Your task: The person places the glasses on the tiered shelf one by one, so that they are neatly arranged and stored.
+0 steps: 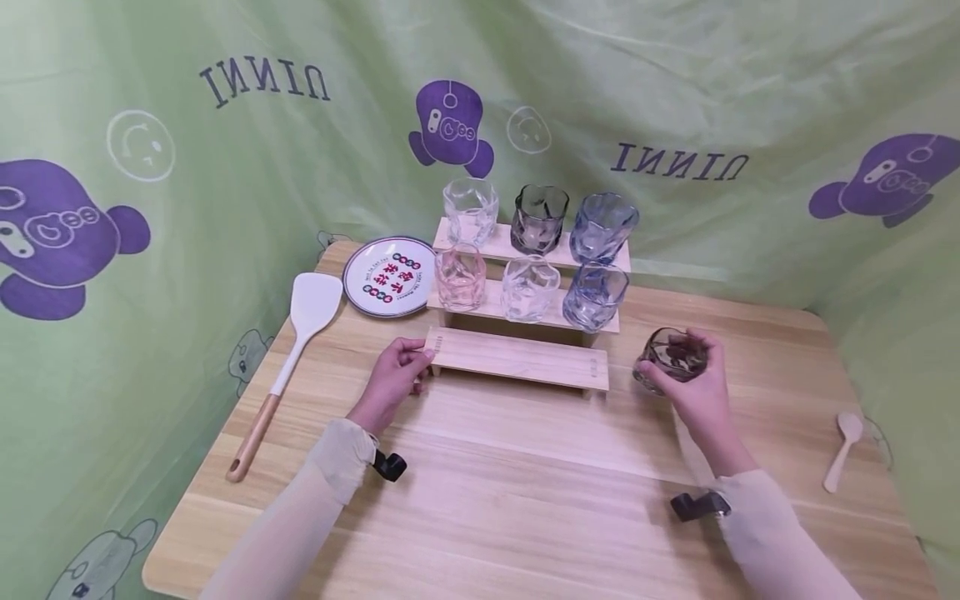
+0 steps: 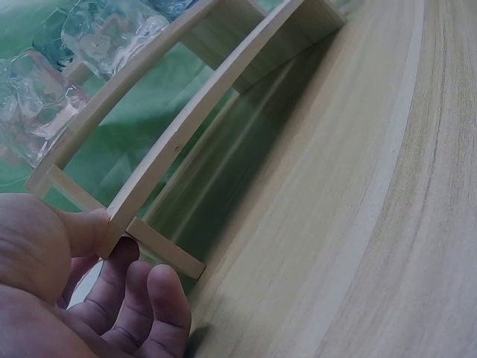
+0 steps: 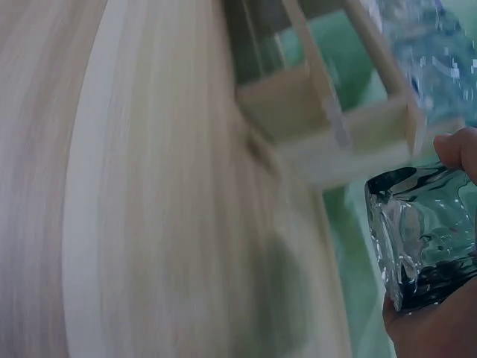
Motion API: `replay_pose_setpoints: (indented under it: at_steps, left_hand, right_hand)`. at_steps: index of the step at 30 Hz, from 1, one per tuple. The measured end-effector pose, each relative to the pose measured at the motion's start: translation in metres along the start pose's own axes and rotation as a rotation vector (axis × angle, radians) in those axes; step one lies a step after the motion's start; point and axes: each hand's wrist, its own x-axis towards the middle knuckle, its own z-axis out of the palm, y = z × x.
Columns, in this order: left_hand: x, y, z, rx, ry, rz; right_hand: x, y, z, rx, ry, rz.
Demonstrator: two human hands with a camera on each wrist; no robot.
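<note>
My left hand [image 1: 393, 377] pinches the left end of the lowest board of a stepped wooden rack [image 1: 517, 360], thumb on top and fingertips beneath. In the left wrist view, the board [image 2: 175, 142] runs away from the thumb. To the right of the rack, my right hand [image 1: 697, 379] grips a dark grey glass [image 1: 670, 354] between thumb and fingers. The glass [image 3: 421, 231] shows faceted, wavy sides in the right wrist view. On the rack's middle step stand a pink glass [image 1: 461, 279], a clear glass [image 1: 530, 289] and a blue glass [image 1: 595, 297].
The top step holds another clear glass [image 1: 471, 208], a grey glass [image 1: 539, 218] and a bluish glass [image 1: 603, 227]. Left of the rack lie a printed plate [image 1: 360, 287] and a white spatula [image 1: 313, 304] with a wooden handle. A small spoon [image 1: 849, 427] lies far right. Green curtain [image 1: 675, 75] surrounds the table.
</note>
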Motion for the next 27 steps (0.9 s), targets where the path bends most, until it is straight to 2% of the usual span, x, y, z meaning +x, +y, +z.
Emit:
replay_pose_setpoints:
  at_steps: [8, 14, 21, 27]
  left_hand:
    - [0.0, 0.0, 0.002, -0.005, -0.005, -0.005]
    - [0.002, -0.001, 0.0, -0.009, 0.0, 0.001]
    - [0.001, -0.001, 0.0, 0.0, -0.005, -0.001]
    - [-0.002, 0.0, 0.0, -0.006, -0.001, -0.003]
  right_hand:
    - [-0.016, -0.027, 0.035, 0.063, -0.084, -0.117]
    - [-0.027, -0.04, 0.063, 0.115, -0.136, -0.149]
    - [-0.042, -0.053, 0.099, 0.129, -0.14, -0.148]
    - [-0.061, -0.083, 0.128, 0.109, -0.127, -0.211]
